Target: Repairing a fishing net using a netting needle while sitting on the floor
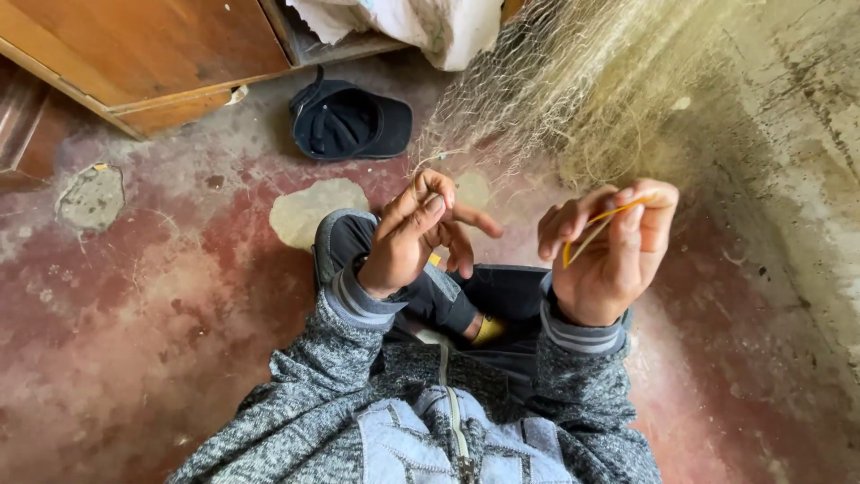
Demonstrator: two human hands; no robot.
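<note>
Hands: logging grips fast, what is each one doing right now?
Left hand: fingers pinched on strands of the net.
Right hand: closed on a thin yellow needle.

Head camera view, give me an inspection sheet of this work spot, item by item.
Surface: worn red floor with bare grey patches.
Job's things: pale fishing net hanging ahead; yellow netting needle in the right hand.
Clutter: dark cap lying upside down; white cloth.
Hands: left hand pinches net strands; right hand grips the needle.
Cables: nothing seen.
Surroundings: wooden furniture at upper left; rough wall at right.
</note>
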